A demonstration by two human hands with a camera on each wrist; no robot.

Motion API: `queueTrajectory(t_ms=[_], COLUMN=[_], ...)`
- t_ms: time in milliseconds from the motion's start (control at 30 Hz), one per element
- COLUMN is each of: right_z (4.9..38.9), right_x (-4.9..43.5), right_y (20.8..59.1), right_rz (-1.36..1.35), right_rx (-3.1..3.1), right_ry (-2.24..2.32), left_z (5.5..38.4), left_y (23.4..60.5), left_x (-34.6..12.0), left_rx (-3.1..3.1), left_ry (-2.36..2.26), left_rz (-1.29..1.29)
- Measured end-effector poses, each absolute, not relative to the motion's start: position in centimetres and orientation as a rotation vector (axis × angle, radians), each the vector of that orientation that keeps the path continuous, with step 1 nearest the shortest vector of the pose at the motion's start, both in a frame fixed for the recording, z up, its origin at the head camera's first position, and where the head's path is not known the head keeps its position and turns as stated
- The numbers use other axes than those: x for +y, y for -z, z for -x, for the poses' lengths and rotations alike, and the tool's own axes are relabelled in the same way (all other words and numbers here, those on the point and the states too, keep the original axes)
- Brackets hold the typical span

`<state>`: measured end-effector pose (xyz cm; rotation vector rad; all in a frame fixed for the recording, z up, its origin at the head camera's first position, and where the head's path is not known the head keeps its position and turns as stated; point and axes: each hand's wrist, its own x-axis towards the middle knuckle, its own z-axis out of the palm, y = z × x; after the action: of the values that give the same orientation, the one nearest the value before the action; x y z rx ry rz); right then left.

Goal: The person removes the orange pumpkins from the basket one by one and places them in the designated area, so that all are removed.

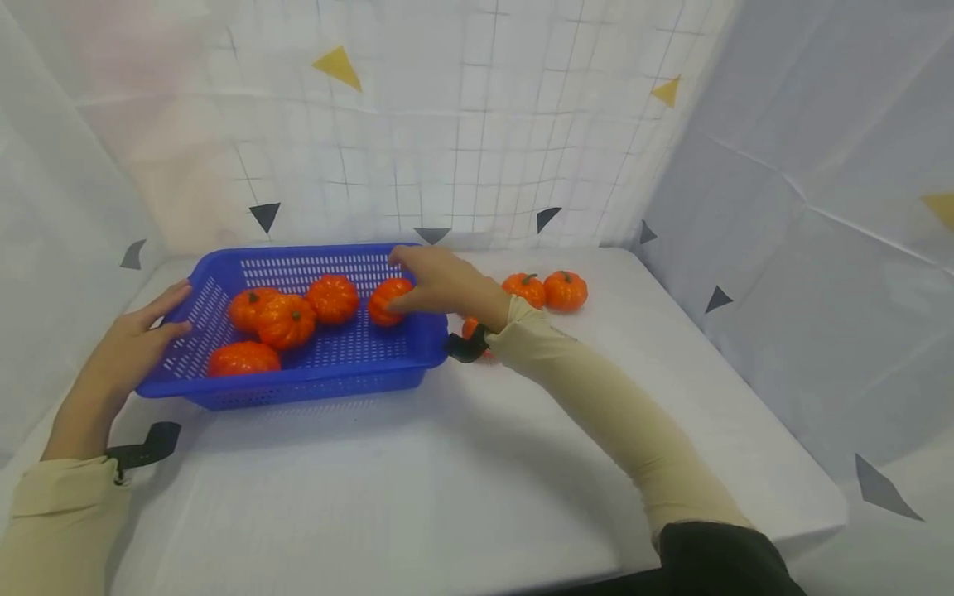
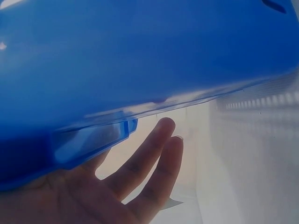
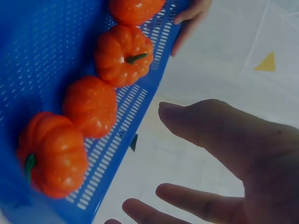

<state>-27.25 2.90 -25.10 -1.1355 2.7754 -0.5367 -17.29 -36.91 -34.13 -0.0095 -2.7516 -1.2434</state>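
A blue perforated plastic basket stands on the white table with several small orange pumpkins inside, such as one pumpkin near its left. My left hand holds the left end of the basket at its rim; the left wrist view shows two fingers extended outside the blue wall. My right hand is over the basket's right end, beside a pumpkin. In the right wrist view its thumb and fingers are spread apart with nothing between them.
Behind my right wrist lie more pumpkins on the table: one, another pumpkin next to it, and an orange piece partly hidden by the forearm. White sheets with a grid and triangle marks enclose the table at back and sides.
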Motion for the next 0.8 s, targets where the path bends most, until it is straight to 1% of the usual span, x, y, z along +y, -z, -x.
queueTrajectory(t_ms=[233, 567, 800], right_z=[28.4, 30.7, 31.7], right_x=[0.4, -1.9, -3.0], right_y=[25.3, 26.7, 27.1], right_rz=[1.157, 0.951, 1.056], right_rx=[2.731, 2.792, 2.789], right_ry=[0.476, 0.227, 0.065], left_z=[17.3, 17.1, 17.1], left_y=[34.2, 34.0, 33.8], left_x=[-37.0, -36.8, -36.8], left_rx=[-2.76, -2.771, -2.775], left_ry=[1.243, 1.245, 1.231], left_rz=[-0.005, -0.025, -0.006])
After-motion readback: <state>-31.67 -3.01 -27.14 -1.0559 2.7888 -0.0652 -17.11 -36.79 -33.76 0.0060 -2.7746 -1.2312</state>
